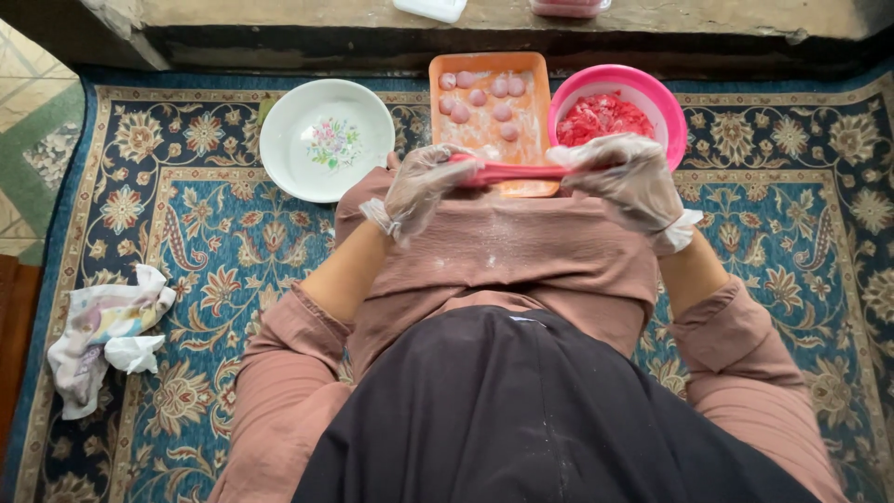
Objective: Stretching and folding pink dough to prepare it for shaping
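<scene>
Patterned blue carpet [186, 233] underlies gloved left hand [421, 186] and right hand [626, 179], both clamped on a stretched pink dough strip [517, 171].

Both forearms are reaching forward toward twelve o'clock, sleeves pushed up past the wrists. The left hand [421, 186] and the right hand [626, 177], each in a clear glove, are sitting level, at nine and three o'clock of each other, fingers curled shut in a pinch, knuckles up.
</scene>
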